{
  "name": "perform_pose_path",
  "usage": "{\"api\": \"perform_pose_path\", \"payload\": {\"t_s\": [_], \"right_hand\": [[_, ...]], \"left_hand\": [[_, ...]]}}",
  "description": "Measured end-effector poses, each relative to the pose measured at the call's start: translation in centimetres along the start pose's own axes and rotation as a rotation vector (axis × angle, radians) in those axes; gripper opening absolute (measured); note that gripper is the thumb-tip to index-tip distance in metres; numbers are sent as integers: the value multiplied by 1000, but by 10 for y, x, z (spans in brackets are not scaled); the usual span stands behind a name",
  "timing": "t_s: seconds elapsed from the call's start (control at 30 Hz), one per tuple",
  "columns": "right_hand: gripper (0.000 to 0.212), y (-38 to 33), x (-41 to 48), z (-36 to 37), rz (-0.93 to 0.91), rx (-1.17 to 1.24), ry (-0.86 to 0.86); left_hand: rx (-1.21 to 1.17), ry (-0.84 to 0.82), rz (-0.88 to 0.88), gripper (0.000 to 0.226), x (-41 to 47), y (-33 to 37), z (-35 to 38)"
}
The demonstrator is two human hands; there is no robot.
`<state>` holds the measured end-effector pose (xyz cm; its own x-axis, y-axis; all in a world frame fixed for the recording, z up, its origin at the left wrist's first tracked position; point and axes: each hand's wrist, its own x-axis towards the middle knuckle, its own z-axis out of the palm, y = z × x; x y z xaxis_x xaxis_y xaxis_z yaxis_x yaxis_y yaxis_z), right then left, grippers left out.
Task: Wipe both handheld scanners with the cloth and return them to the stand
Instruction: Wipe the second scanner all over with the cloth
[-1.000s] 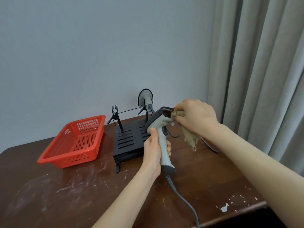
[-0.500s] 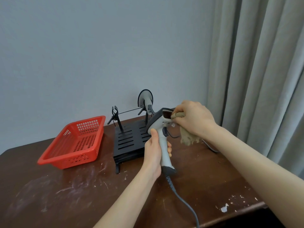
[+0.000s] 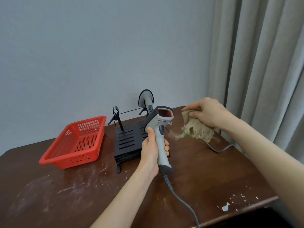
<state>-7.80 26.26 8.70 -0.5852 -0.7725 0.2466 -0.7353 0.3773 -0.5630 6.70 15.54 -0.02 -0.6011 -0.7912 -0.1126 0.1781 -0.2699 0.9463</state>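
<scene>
My left hand grips the handle of a white and grey handheld scanner, held upright above the table with its red window facing me. Its grey cable runs down off the table's front edge. My right hand holds a frayed beige cloth to the right of the scanner's head, a short gap apart from it. Behind the scanner stands the black slotted stand. A second scanner rests at the stand's back, partly hidden by the held one.
A red perforated plastic basket sits left of the stand. The dark wooden table is scratched and paint-flecked. A grey cable lies at the right rear. A wall is behind and grey curtains hang at the right.
My right hand has pulled the cloth off the scanner's head and moved it to the right. The scanner's window, covered before, now shows. My left hand holds the scanner in nearly the same place.
</scene>
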Motion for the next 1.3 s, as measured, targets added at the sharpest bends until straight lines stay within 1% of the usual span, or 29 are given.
{"api": "perform_pose_path", "payload": {"t_s": [0.03,0.1,0.13,0.2,0.27,0.33,0.4,0.53,0.63,0.73,0.87,1.0,1.03,1.13,1.2,1.3], "right_hand": [[31,1,0,3,-5,-20,37],[35,-1,-1,8,-33,28,147],[32,-3,-2,8,-50,59,204],[18,-11,-2,9,-103,73,277],[12,-20,-2,12,-164,74,259],[14,-26,-1,16,-208,43,190],[17,-28,1,20,-204,-28,155],[17,-33,3,23,-130,-125,257],[17,-42,1,27,-149,-124,317],[17,-47,1,30,-165,-64,325],[12,-50,0,29,-165,114,304],[2,-51,0,25,-217,240,192],[4,-50,0,23,-238,242,157],[7,-46,1,18,-311,138,98],[14,-44,3,17,-347,0,84],[19,-39,4,17,-360,-197,88]], "left_hand": [[-3,-1,-5,60,0,0,0],[-7,0,-16,60,0,0,1],[-11,3,-19,60,0,0,2],[-20,10,-19,60,0,0,2],[-17,12,-22,59,0,0,1],[-8,8,-23,59,-1,-1,1],[2,5,-16,58,-2,-1,1],[30,-1,-8,59,-4,-1,2],[24,3,-18,57,-5,0,4],[25,10,-15,57,-5,0,5],[41,1,-11,58,-6,1,4],[49,5,7,57,-6,2,3],[51,3,16,58,-6,2,3],[49,6,20,57,-5,1,2],[49,5,24,57,-4,0,1],[66,5,26,60,-4,0,-1]]}}
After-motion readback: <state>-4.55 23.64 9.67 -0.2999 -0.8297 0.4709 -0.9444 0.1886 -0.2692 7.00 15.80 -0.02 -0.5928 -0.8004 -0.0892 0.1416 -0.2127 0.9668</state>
